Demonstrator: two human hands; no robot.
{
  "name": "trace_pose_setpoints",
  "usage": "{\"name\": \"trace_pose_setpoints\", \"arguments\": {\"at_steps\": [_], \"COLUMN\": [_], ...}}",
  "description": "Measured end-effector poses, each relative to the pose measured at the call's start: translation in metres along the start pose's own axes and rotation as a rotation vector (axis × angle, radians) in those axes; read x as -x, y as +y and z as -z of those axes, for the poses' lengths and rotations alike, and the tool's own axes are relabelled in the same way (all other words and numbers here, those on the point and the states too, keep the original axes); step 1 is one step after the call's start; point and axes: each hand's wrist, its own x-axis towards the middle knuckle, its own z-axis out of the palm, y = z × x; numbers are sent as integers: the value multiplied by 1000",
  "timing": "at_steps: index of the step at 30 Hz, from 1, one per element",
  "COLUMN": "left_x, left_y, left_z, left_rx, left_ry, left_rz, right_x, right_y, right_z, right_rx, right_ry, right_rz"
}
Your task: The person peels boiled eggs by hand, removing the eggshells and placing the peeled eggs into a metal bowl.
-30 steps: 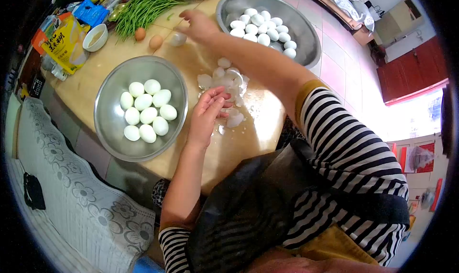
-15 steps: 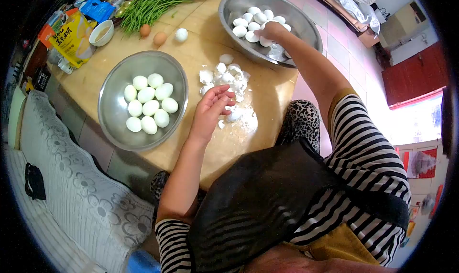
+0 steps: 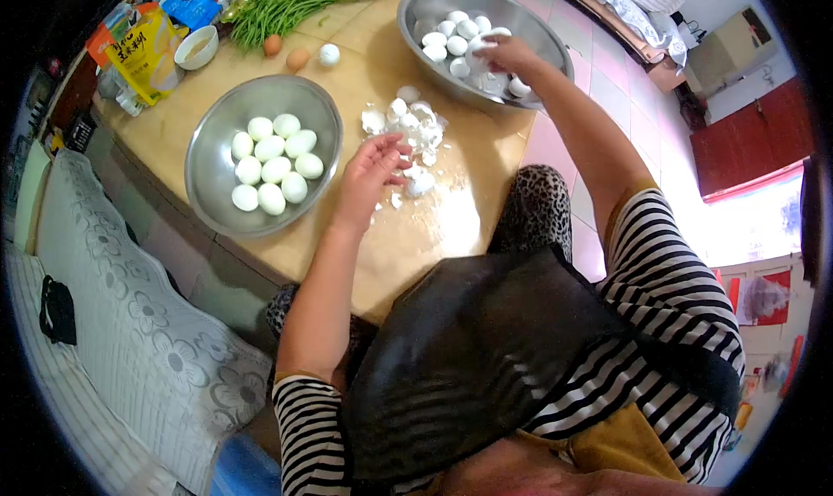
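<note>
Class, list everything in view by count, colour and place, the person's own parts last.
table: one, tan, centre
left bowl: one, silver, tabletop
smooth eggs: eleven, white, left bowl
right bowl: one, silver, table edge
other eggs: several, partly hidden, white, right bowl
shell pieces: many, white, between hands
brown eggs: two, tabletop
loose egg: one, white, beside them
green stalks: one bunch, far side
small bowl: one, white, far left
packets: several, yellow, orange, blue, far left
door: one, red, right background
apron: one, black, on person
left hand: one, above table
right hand: one, at right bowl
</note>
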Motion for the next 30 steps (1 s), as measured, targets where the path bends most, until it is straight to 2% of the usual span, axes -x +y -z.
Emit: {"name": "trace_pose_setpoints", "arguments": {"at_steps": [2,4,6,7,8,10,11,12,14,15,16,22,24,25,27,28,30], "left_x": [2,3,2,1,2,3,3,5,9,13,19,71,86,92,100,99,95], "left_y": [2,3,2,0,-4,-6,-6,-6,-4,-2,0,-4,-10,-14,-24,-27,-33], "left_z": [-1,-3,-3,-2,-1,-2,-2,-4,-6,-7,-10,-9,-8,-7,-7,-6,-4], "left_rx": [-6,13,-36,-41,-50,-54,-62,-62,-69,-77,-46,10,55,41,62,48,-35], "left_ry": [7,34,38,39,40,31,24,25,33,35,88,240,268,258,334,314,379], "left_rz": [-32,-33,-59,-61,-64,-48,-42,-44,-58,-60,-65,-124,-128,-144,-131,-140,-158], "right_x": [28,57,115,134,152,179,185,202,200,197,198,183,178,182,198,200,203], "right_y": [-14,-17,-45,-46,-41,-34,-19,-18,14,32,38,44,40,29,13,12,17], "right_z": [7,19,9,4,-7,-26,-40,-49,-75,-83,-98,-98,-94,-91,-85,-83,-83], "right_rx": [-491,-721,-832,-756,-756,-296,-146,-24,337,614,577,481,431,427,391,386,388], "right_ry": [-39,-291,-161,-101,-101,202,264,197,221,56,112,-76,-227,-206,50,76,290], "right_rz": [40,248,330,401,384,664,629,489,688,541,557,728,618,630,683,684,803]}}
